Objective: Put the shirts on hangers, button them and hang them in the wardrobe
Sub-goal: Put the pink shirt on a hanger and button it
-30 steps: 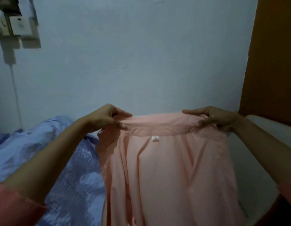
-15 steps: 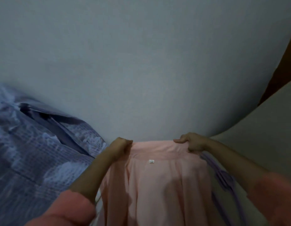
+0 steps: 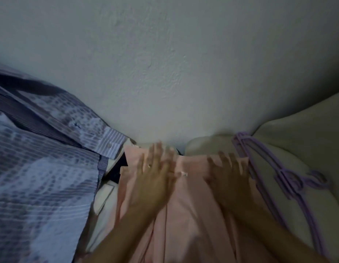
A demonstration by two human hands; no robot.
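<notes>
Head view: both hands flat on pink shirt.
Left hand and right hand spread at collar edge; purple hangers just right, blue patterned shirt left.

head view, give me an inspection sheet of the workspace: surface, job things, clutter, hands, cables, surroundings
surface: pale bed surface, partly covered by clothes.
job's things: pink shirt lies flat, collar end towards the wall; blue patterned shirt lies spread to its left; purple hangers lie bunched to its right, none in a shirt yet.
clutter: nothing seen.
grippers: left hand and right hand rest flat on the pink shirt near the collar, fingers straight; both blurred.
cables: nothing seen.
surroundings: plain textured wall behind the bed; wardrobe not in view.
</notes>
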